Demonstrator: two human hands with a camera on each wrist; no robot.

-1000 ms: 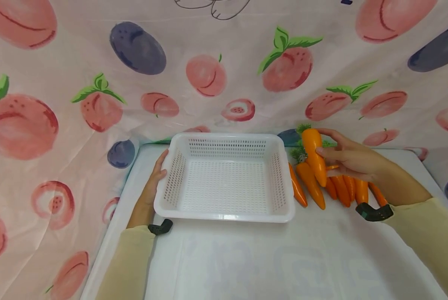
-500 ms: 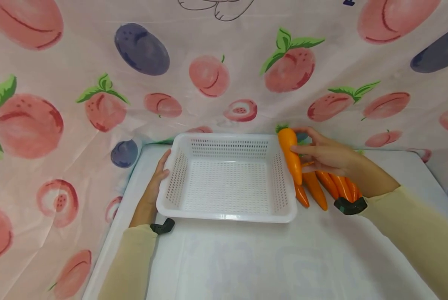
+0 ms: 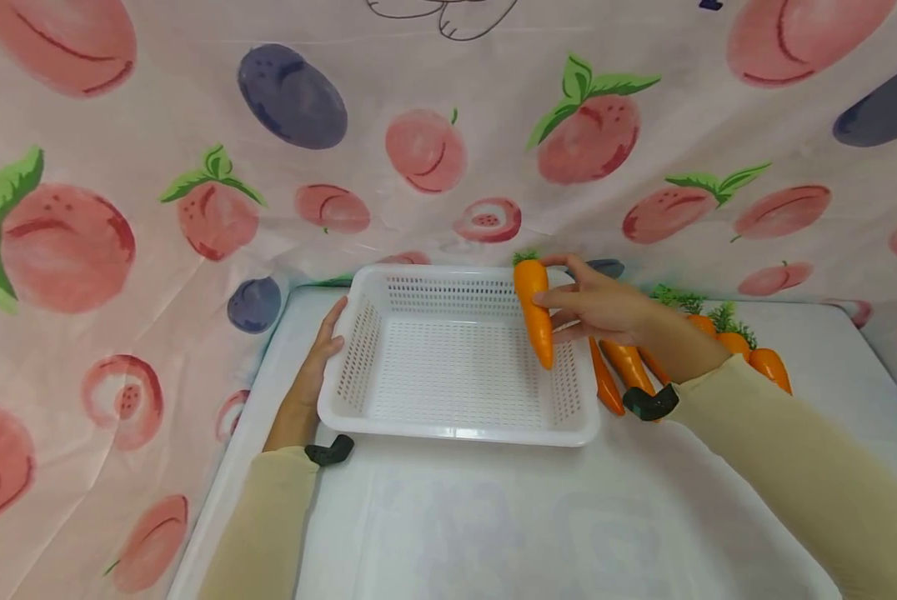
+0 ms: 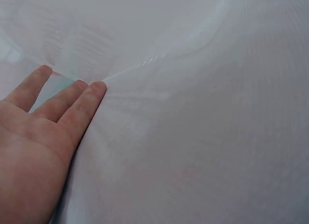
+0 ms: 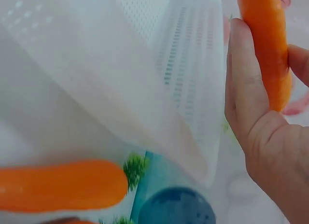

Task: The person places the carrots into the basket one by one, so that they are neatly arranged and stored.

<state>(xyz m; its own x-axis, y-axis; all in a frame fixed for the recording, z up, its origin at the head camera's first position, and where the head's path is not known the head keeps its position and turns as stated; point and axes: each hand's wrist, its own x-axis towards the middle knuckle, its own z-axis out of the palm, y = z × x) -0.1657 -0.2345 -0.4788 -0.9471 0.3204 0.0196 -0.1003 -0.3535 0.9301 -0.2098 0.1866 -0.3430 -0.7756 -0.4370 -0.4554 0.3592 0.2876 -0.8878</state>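
My right hand point(image 3: 594, 304) pinches an orange carrot point(image 3: 533, 312) with a green leafy top between thumb and fingers. It holds the carrot upright but slightly tilted, above the right part of a white perforated plastic basket point(image 3: 456, 435). In the right wrist view the fingers and thumb press the carrot point(image 5: 270, 50) from opposite sides. At the basket's left side is my left hand point(image 3: 311, 375). The left wrist view has its fingers point(image 4: 72, 105) extended, their tips touching the basket's outer wall. No carrot shows inside the basket.
Several more carrots point(image 3: 627, 364) lie to the right of the basket, partly hidden by the right forearm. A white cloth point(image 3: 493, 517) covers the table. Behind it hangs a fruit-patterned curtain point(image 3: 418, 225), close to the basket's far rim.
My right hand has carried the carrot leftward from above the pile, across the basket's right rim and over its interior. The left hand and the basket stay in place.
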